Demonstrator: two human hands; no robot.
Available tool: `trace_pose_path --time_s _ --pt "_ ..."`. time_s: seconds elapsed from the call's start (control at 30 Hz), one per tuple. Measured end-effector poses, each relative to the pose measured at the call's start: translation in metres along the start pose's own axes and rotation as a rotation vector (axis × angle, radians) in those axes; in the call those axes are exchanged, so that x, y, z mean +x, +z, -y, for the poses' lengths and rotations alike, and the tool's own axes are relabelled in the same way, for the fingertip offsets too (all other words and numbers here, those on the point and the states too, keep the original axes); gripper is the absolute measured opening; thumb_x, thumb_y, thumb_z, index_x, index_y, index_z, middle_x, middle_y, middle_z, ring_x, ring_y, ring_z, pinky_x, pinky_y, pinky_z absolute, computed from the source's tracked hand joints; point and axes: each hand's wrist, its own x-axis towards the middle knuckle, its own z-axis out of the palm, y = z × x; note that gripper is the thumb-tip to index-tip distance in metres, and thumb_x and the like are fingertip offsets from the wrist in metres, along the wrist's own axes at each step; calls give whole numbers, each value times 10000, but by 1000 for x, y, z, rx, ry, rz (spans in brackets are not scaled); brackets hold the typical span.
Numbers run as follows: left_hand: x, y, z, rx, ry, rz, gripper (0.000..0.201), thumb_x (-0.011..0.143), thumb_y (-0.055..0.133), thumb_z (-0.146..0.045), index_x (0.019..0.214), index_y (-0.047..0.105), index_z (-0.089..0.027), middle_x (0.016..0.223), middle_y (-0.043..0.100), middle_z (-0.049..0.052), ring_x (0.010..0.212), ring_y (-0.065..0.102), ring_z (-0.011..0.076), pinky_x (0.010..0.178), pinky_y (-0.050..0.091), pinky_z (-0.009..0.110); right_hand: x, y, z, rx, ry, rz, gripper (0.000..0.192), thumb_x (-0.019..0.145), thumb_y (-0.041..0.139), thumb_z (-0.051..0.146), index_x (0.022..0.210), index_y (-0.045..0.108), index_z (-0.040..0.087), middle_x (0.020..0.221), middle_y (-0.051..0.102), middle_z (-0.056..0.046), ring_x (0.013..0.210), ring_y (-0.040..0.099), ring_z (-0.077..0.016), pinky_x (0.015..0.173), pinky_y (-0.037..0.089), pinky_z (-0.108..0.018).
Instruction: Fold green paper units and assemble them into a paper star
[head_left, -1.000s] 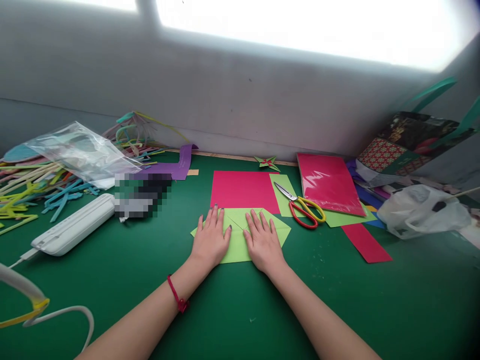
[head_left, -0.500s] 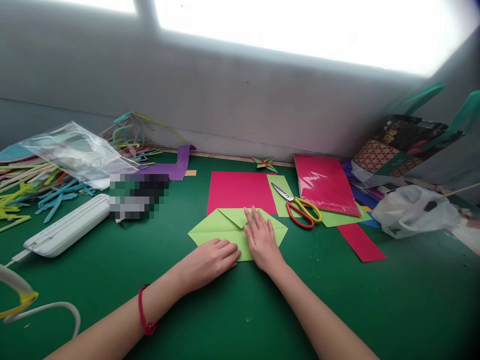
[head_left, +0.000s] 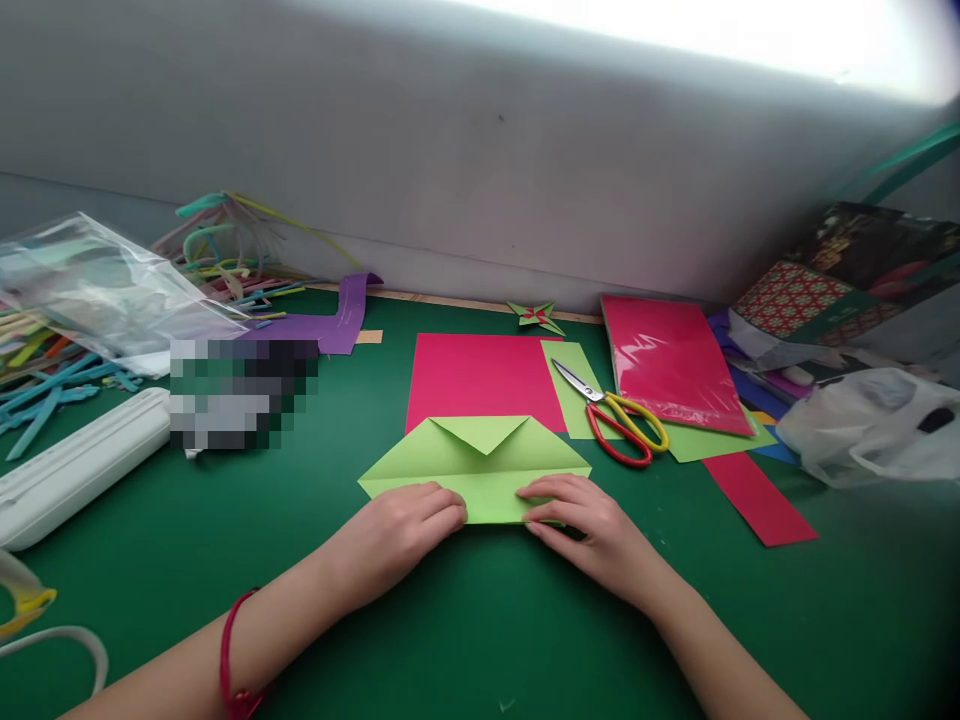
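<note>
A light green sheet of folding paper (head_left: 480, 490) lies in front of me, its corners folded in and a triangular flap pointing toward me at the top. My left hand (head_left: 416, 530) has its fingers bent together on the near left edge. At the near right edge is my right hand (head_left: 581, 520), fingertips on top of the paper and thumb by its border. The paper's far edge overlaps a red sheet (head_left: 484, 380). Beyond my right hand, scissors (head_left: 619, 420) with one red and one yellow handle rest partly on a green strip (head_left: 577, 365).
A wrapped red paper pack (head_left: 675, 360), a red strip (head_left: 761, 500) and a white plastic bag (head_left: 874, 425) lie right. A folded green-and-red star (head_left: 535, 316) sits by the wall. Left are a white power strip (head_left: 82, 465), purple paper (head_left: 349, 315) and a clear bag (head_left: 97, 290) over coloured strips.
My right hand has come off the top flap and moved down to the near right edge. The flap's point now shows fully. The view has shifted slightly.
</note>
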Motion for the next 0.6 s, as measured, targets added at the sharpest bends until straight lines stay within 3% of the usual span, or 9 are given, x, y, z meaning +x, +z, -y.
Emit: trace_pose_path --time_s 0.1,0.3,0.47,0.6 --pt "-2 0 3 -115 -124 60 210 899 344 -167 922 551 -191 859 612 37 780 578 140 680 449 243 3 1 1 39 13 14 186 844 490 246 956 637 268 1032 635 -30 998 553 -166 868 431 -340" --pt "-2 3 3 -270 -300 29 208 890 382 -262 918 585 -228 811 629 4 738 588 131 649 451 229 4 4 6 159 170 -53 143 823 526 299 833 664 261 900 673 -16 909 598 -181 882 420 -362" --pt "-2 5 -1 -327 -448 51 234 885 392 -297 1055 552 -283 987 635 -16 884 583 147 741 453 246 7 8 7 237 340 -98 184 799 543 367 727 647 233 791 670 -14 808 600 -185 817 434 -342" --pt "0 3 -4 -310 -506 76 240 888 373 -318 810 578 -220 789 611 -6 752 562 146 661 442 244 8 10 9 212 435 -109 223 797 535 397 678 607 222 745 650 -3 762 576 -173 760 425 -315"
